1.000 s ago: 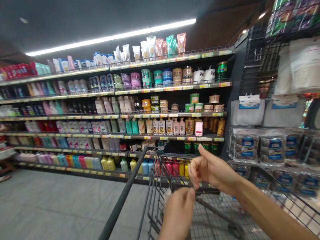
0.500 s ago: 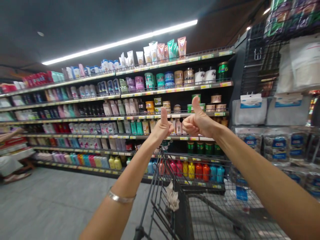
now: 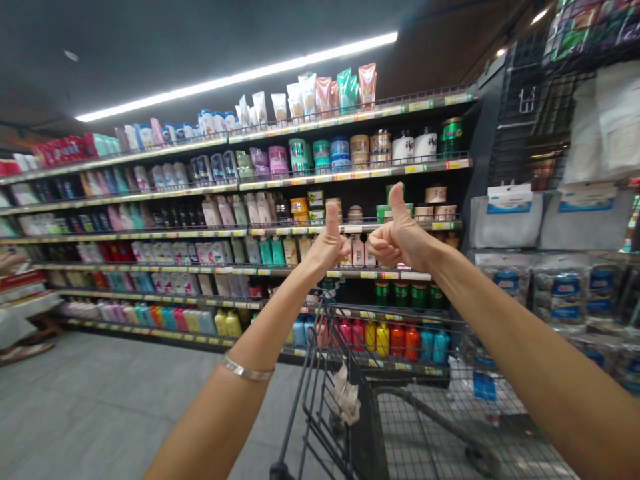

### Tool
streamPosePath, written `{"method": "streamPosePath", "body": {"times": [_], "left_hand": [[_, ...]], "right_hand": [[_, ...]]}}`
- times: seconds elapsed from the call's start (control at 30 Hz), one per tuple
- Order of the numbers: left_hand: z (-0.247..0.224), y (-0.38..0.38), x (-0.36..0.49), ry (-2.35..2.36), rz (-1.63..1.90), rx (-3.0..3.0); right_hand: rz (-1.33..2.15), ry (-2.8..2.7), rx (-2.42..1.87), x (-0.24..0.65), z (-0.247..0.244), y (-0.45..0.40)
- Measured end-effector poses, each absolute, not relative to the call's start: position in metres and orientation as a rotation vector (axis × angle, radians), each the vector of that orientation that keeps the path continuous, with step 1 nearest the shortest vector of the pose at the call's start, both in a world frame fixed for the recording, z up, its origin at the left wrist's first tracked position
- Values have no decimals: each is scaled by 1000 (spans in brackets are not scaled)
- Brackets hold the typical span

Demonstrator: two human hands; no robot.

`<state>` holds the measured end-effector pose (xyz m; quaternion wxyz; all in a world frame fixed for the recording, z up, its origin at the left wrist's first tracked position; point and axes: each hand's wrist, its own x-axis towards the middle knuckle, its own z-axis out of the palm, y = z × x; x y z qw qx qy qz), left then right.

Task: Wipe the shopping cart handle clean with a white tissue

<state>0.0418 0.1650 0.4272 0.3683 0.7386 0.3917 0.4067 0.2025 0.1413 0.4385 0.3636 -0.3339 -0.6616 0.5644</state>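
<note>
My left hand (image 3: 327, 247) and my right hand (image 3: 400, 237) are both held up at arm's length, each a closed fist with the thumb pointing up. Neither hand holds anything. They hover side by side, a little apart, above a dark wire shopping cart (image 3: 350, 373). A thin metal bangle (image 3: 247, 370) circles my left forearm. A crumpled pale paper (image 3: 347, 397) hangs on the cart's near end.
Long shelves (image 3: 240, 233) of shampoo bottles, jars and tubes fill the wall ahead. A wire rack (image 3: 555, 280) with bagged goods stands at the right. Grey tiled floor (image 3: 100, 407) lies to the left, where part of another person shows at the edge.
A second ago both hands were low over the cart with fingers together. They rose into thumbs-up fists and have since lifted slightly higher.
</note>
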Motion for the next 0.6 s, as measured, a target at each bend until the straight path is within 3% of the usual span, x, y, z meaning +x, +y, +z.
{"method": "streamPosePath", "body": {"times": [0.13,0.23,0.47,0.6], "left_hand": [[398,176,31,1118,1032,1969],[374,171,15,1225,975,2092],[297,100,-34,1816,-33,2519],[250,64,-49,1922,-91,2308]], "right_hand": [[1402,-1590,-953,200,407,148],[1137,-1534,-1110,192,354,154],[989,-1624,-1320,164,167,150],[1051,-1599,-1359,147,99,145]]}}
